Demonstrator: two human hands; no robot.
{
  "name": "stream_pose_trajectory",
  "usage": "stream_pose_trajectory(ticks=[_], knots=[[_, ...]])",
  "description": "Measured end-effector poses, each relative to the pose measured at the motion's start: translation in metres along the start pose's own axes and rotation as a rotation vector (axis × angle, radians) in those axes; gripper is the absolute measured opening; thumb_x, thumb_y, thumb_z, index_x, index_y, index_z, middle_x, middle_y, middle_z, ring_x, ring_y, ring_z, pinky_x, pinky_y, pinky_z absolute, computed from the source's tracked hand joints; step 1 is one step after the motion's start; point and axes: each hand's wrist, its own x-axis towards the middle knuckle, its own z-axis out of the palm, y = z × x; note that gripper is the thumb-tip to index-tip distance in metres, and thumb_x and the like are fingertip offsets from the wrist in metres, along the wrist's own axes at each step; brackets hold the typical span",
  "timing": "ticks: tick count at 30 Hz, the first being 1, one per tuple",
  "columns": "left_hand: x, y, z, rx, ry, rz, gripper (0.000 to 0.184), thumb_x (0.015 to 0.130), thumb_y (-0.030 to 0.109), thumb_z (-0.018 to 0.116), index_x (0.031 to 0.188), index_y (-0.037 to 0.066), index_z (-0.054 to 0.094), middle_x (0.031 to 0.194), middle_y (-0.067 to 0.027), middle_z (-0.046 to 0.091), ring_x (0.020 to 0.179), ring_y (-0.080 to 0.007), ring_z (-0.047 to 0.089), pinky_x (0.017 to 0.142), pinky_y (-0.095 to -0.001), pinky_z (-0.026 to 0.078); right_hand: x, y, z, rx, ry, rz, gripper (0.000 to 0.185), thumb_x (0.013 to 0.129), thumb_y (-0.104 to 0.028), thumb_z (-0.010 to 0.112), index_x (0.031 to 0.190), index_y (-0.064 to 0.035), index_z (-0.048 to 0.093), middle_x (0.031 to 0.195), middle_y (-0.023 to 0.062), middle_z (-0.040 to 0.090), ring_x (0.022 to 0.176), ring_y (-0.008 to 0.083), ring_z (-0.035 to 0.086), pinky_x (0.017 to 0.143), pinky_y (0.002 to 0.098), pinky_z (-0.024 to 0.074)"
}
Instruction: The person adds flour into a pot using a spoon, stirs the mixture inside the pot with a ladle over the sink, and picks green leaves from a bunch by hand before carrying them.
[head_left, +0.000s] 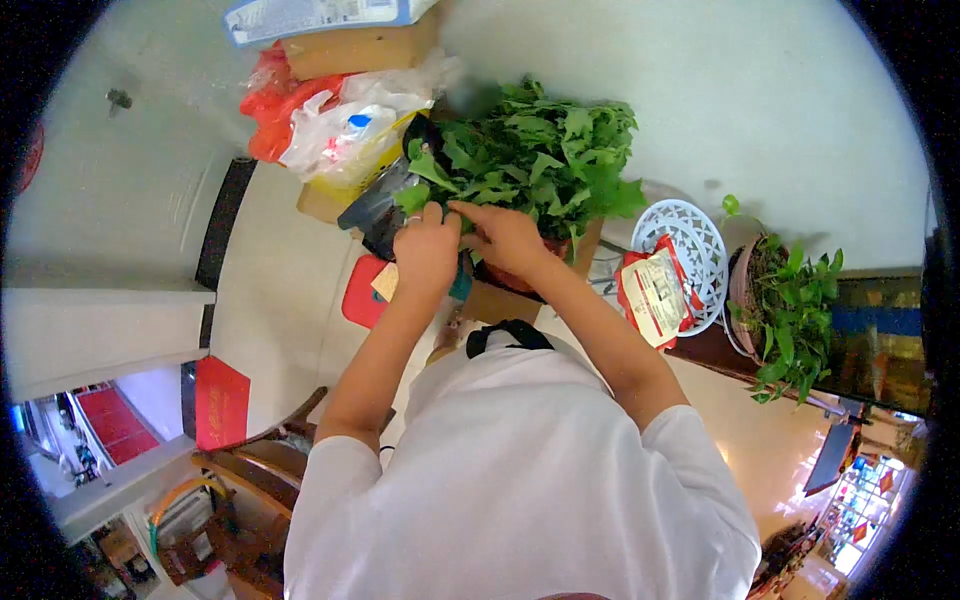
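Note:
A bushy green leafy plant (pixel 545 150) stands in front of me, its lower part in a reddish pot (pixel 510 275) partly behind my right arm. My left hand (pixel 428 248), with a ring on one finger, is at the plant's left edge beside a dark plastic bag (pixel 375 208). Its fingers are curled together, and what they hold is hidden. My right hand (pixel 503 238) reaches in from the other side, its index finger stretched toward the left fingertips and apart from the digit below. Leaves touch or nearly touch both hands.
Plastic bags (pixel 350 125) and a cardboard box (pixel 360 50) are piled at the upper left. To the right are a white basket (pixel 700 245), a red-and-white packet (pixel 657 295) and a second potted plant (pixel 800 310). A red plastic item (pixel 362 290) lies left of my left forearm. Wooden chair parts (pixel 250 480) are lower left.

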Motion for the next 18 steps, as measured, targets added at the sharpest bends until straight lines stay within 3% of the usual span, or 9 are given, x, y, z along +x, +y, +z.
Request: stream_pose_trajectory(ticks=[2, 5, 9, 11, 12, 14, 18], knots=[[-0.003, 0.010, -0.007, 0.010, -0.046, 0.018, 0.014, 0.073, 0.015, 0.058, 0.083, 0.007, 0.059, 0.084, -0.0086, 0.058, 0.078, -0.0229, 0.063, 0.056, -0.0350, 0.052, 0.004, 0.012, 0.015, 0.008, 0.022, -0.014, 0.048, 0.069, -0.015, 0.061, 0.117, -0.0167, 0.054, 0.093, 0.0112, 0.061, 0.087, 0.0327, 0.059, 0.070, 0.0433, 0.0484], [-0.004, 0.014, 0.008, 0.015, -0.146, 0.044, 0.012, 0.074, 0.015, 0.057, 0.083, 0.007, 0.059, 0.079, -0.0096, 0.058, 0.077, -0.0231, 0.063, 0.056, -0.0344, 0.052, 0.003, 0.025, 0.026, -0.080, 0.040, -0.103, 0.019, 0.070, -0.014, 0.058, 0.087, -0.0067, 0.059, 0.087, 0.0124, 0.061, 0.081, 0.0336, 0.060, 0.069, 0.0451, 0.0486], [-0.001, 0.005, 0.030, -0.107, -0.234, 0.076, 0.012, 0.077, 0.016, 0.056, 0.083, 0.006, 0.058, 0.072, -0.0107, 0.057, 0.077, -0.0238, 0.063, 0.051, -0.0347, 0.049, -0.003, 0.033, 0.028, -0.103, -0.008, -0.077, 0.018, 0.072, -0.015, 0.057, 0.087, -0.0061, 0.059, 0.086, 0.0127, 0.061, 0.078, 0.0340, 0.060, 0.068, 0.0453, 0.0493], [0.002, -0.001, 0.043, -0.467, 0.035, 0.117, 0.014, 0.084, 0.020, 0.054, 0.083, 0.006, 0.056, 0.066, -0.0072, 0.056, 0.071, -0.0184, 0.061, 0.051, -0.0316, 0.045, -0.003, 0.038, 0.030, -0.039, 0.081, -0.127, 0.016, 0.073, -0.015, 0.055, 0.086, -0.0057, 0.058, 0.085, 0.0132, 0.060, 0.077, 0.0355, 0.060, 0.067, 0.0454, 0.0495], [0.003, 0.000, 0.042, -0.467, 0.032, 0.124, 0.014, 0.084, 0.020, 0.054, 0.083, 0.006, 0.056, 0.066, -0.0072, 0.056, 0.071, -0.0184, 0.061, 0.051, -0.0316, 0.045, -0.004, 0.038, 0.027, -0.038, 0.085, -0.121, 0.016, 0.073, -0.015, 0.055, 0.086, -0.0057, 0.058, 0.085, 0.0132, 0.060, 0.077, 0.0355, 0.060, 0.067, 0.0454, 0.0495], [0.009, 0.005, 0.034, -1.622, -0.386, -0.589, 0.019, 0.090, 0.025, 0.050, 0.085, 0.008, 0.055, 0.069, -0.0022, 0.056, 0.064, -0.0109, 0.054, 0.052, -0.0267, 0.040, -0.006, 0.038, 0.020, -0.011, 0.049, -0.044, 0.020, 0.075, -0.015, 0.055, 0.092, -0.0064, 0.060, 0.090, 0.0146, 0.061, 0.080, 0.0358, 0.059, 0.069, 0.0453, 0.0491], [0.026, 0.006, 0.015, -1.804, -0.242, -0.512, 0.020, 0.093, 0.027, 0.047, 0.086, 0.009, 0.054, 0.072, 0.0007, 0.057, 0.061, -0.0059, 0.048, 0.056, -0.0209, 0.037, -0.017, 0.047, 0.029, 0.079, 0.132, -0.080, 0.033, 0.074, -0.013, 0.055, 0.106, -0.0089, 0.059, 0.098, 0.0159, 0.060, 0.085, 0.0357, 0.059, 0.071, 0.0450, 0.0487]])
